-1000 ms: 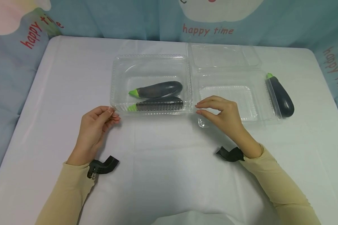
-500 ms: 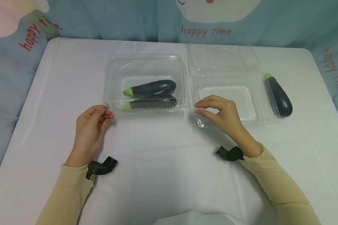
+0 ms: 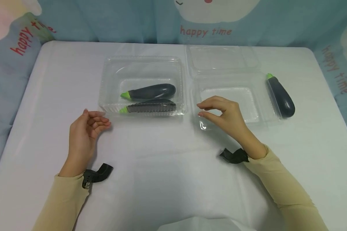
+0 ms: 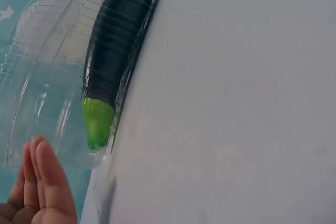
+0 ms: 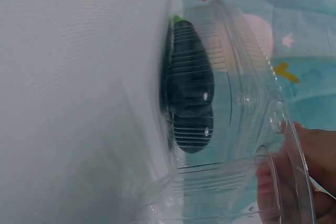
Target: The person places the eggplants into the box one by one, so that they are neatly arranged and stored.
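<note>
A clear plastic clamshell box with its lid down stands left of centre in the head view. Inside, two dark eggplants with green stem ends lie side by side. Near its front left corner is my left hand, thumb apart from the loosely bent fingers; whether it touches the box is unclear. My right hand hovers over the front left part of a second clear box, which lies opened flat. Its thumb and fingers curve with a gap between them, gripping nothing visible.
Another eggplant lies against the right side of the second box. That box's raised-edge lid spreads toward the table's back edge. A white cloth covers the table, and a blue printed curtain hangs behind it.
The box with two eggplants has slid left, away from the second box. My left hand moved left with it, and its pinch at the corner has loosened. My right hand barely moved.
</note>
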`<state>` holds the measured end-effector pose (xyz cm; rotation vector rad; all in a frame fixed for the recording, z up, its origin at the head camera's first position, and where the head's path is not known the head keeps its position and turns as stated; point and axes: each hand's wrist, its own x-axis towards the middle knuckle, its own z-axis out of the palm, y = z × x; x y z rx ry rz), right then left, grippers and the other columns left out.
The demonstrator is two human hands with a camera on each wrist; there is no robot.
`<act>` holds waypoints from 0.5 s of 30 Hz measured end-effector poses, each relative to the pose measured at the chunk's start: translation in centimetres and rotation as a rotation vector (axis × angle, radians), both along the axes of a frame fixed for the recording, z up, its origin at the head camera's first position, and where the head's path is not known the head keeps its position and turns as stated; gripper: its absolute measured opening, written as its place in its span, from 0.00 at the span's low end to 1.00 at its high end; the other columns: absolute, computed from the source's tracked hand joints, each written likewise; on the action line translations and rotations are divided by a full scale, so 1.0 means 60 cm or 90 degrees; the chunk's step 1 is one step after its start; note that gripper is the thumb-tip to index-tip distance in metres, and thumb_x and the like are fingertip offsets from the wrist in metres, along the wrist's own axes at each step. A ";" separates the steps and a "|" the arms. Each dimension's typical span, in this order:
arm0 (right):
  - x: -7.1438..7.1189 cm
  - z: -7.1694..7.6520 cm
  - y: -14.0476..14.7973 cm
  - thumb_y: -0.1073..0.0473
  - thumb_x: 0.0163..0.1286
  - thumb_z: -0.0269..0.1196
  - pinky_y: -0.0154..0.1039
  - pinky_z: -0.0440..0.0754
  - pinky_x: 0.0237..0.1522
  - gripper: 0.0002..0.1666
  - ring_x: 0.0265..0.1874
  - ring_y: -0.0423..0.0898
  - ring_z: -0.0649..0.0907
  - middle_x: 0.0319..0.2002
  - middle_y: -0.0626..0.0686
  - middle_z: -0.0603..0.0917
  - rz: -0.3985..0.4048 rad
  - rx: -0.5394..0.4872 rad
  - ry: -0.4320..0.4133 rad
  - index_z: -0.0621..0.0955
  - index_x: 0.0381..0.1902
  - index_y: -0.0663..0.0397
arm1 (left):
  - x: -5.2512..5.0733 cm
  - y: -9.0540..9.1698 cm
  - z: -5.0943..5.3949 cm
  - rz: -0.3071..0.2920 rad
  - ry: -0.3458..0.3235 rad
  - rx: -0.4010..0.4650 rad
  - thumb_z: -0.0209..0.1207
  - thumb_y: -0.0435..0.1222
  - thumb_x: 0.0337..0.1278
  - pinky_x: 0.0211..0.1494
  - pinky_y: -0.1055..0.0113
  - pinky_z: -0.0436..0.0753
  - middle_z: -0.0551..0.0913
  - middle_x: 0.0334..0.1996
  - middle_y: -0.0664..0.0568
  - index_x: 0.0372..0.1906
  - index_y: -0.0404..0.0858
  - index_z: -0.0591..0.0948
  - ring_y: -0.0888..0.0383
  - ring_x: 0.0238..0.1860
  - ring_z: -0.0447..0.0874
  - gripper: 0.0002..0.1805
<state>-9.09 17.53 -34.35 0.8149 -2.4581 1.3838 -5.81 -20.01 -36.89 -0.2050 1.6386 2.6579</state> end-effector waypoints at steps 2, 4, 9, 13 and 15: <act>-0.001 0.002 0.001 0.76 0.46 0.72 0.32 0.80 0.42 0.17 0.34 0.51 0.84 0.35 0.56 0.85 0.011 0.001 0.000 0.85 0.37 0.65 | 0.008 -0.008 0.001 -0.033 -0.003 -0.057 0.43 0.36 0.73 0.38 0.68 0.83 0.80 0.30 0.43 0.38 0.25 0.76 0.54 0.31 0.82 0.18; -0.002 0.004 0.003 0.76 0.46 0.72 0.32 0.80 0.43 0.18 0.35 0.52 0.84 0.37 0.57 0.85 0.018 0.004 0.001 0.84 0.39 0.66 | 0.018 -0.013 0.002 -0.072 -0.009 -0.129 0.43 0.35 0.72 0.37 0.70 0.83 0.81 0.30 0.45 0.38 0.25 0.77 0.56 0.31 0.82 0.17; -0.003 0.010 0.016 0.77 0.47 0.71 0.33 0.80 0.44 0.18 0.36 0.49 0.84 0.37 0.57 0.85 0.010 0.003 0.000 0.83 0.39 0.68 | 0.034 0.009 0.010 -0.152 -0.004 -0.337 0.47 0.33 0.70 0.37 0.74 0.81 0.83 0.28 0.51 0.39 0.23 0.76 0.61 0.30 0.83 0.14; -0.004 0.015 0.031 0.80 0.47 0.69 0.34 0.80 0.45 0.16 0.37 0.44 0.84 0.37 0.59 0.85 -0.010 -0.022 -0.011 0.83 0.38 0.71 | 0.036 0.058 0.015 -0.232 0.045 -0.426 0.48 0.30 0.69 0.37 0.70 0.82 0.83 0.28 0.46 0.40 0.20 0.76 0.60 0.30 0.83 0.13; -0.004 0.017 0.039 0.81 0.47 0.68 0.34 0.81 0.45 0.16 0.37 0.43 0.84 0.37 0.60 0.85 -0.014 -0.035 -0.013 0.83 0.37 0.71 | 0.036 0.086 0.015 -0.281 0.066 -0.424 0.49 0.28 0.67 0.36 0.68 0.83 0.82 0.29 0.42 0.39 0.21 0.76 0.58 0.30 0.84 0.11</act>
